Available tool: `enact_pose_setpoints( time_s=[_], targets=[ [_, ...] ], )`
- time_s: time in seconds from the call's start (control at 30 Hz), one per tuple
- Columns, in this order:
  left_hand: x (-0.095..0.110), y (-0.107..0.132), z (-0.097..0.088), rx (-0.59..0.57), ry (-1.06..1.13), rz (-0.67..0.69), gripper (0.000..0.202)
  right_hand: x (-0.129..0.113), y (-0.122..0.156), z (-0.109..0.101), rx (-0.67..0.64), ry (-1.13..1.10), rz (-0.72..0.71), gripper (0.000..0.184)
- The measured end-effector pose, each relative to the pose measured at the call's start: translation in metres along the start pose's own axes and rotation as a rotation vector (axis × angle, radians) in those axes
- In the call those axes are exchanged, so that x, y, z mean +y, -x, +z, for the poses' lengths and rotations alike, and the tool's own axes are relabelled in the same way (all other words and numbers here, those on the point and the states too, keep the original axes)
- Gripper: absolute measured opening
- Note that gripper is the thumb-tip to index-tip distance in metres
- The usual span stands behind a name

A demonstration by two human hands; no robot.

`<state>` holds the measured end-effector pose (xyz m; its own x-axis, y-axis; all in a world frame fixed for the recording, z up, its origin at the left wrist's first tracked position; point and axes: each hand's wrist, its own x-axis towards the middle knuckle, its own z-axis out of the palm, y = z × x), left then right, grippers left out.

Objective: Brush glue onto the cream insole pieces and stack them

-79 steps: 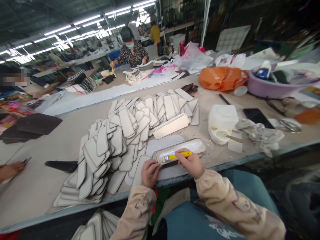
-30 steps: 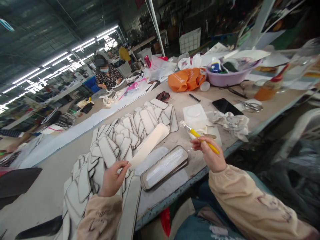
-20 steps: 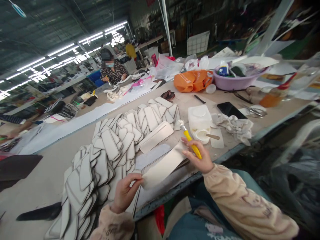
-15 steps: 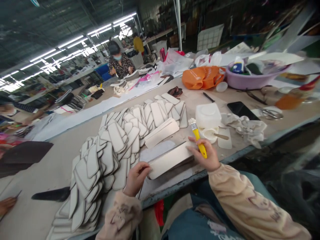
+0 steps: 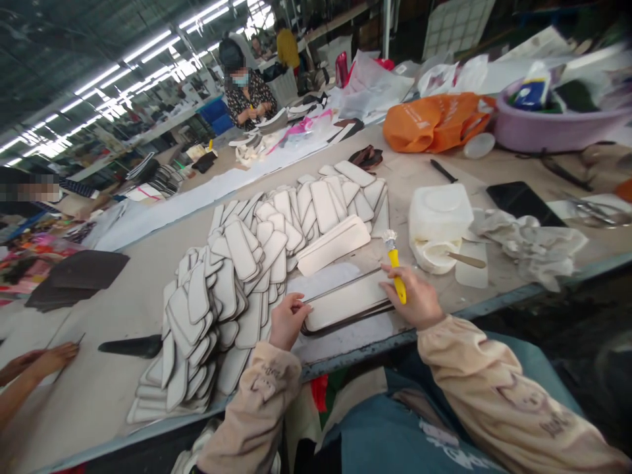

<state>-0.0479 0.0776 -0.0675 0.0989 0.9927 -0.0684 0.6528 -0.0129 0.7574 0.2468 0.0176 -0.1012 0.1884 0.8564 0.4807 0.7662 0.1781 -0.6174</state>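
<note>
A long pale strip with rounded corners (image 5: 348,301) lies over a stack of dark-edged strips at the table's front edge. My left hand (image 5: 288,321) pinches its left end between thumb and fingers. My right hand (image 5: 417,299) holds a yellow-handled paintbrush (image 5: 398,280), bristles up and coated in white paste, while its fingertips touch the strip's right end. Just behind lie a few loose pale strips (image 5: 336,245). A large heap of similar dark-edged pieces (image 5: 230,257) spreads to the left. Right of the brush stands a small white bowl (image 5: 434,257) with a wooden stick (image 5: 467,260) in it.
A white plastic container (image 5: 441,209), crumpled cloth (image 5: 533,240), a black phone (image 5: 524,203) and scissors (image 5: 600,212) occupy the right side. Behind them are an orange bag (image 5: 434,124) and a purple basin (image 5: 563,128). A co-worker's hands (image 5: 49,361) work at far left.
The pale strip has come down from a tilted hold to rest in line with the stack. Both hands still touch its ends. The camera view has shifted; a co-worker's hands show more at left.
</note>
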Motion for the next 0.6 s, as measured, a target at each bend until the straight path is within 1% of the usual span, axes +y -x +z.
enact_pose_setpoints(
  time_s=[0.27, 0.37, 0.43, 0.53, 0.6],
  targets=[
    [-0.004, -0.001, -0.001, -0.040, -0.080, 0.028, 0.035, 0.006, 0.002, 0.007, -0.029, 0.014, -0.016, 0.029],
    [-0.007, 0.002, -0.003, -0.023, -0.092, 0.081, 0.032, 0.008, 0.002, 0.009, -0.035, 0.005, -0.008, 0.030],
    [-0.010, 0.009, -0.006, 0.041, -0.106, 0.186, 0.026, 0.008, 0.003, 0.009, -0.035, 0.000, -0.006, 0.031],
    [-0.017, 0.024, -0.010, 0.173, -0.149, 0.418, 0.019, 0.008, 0.003, 0.009, -0.035, 0.012, -0.017, 0.031],
    [-0.022, 0.035, -0.010, 0.196, -0.194, 0.547, 0.017, 0.008, 0.003, 0.009, -0.042, 0.019, -0.019, 0.031]
  ],
)
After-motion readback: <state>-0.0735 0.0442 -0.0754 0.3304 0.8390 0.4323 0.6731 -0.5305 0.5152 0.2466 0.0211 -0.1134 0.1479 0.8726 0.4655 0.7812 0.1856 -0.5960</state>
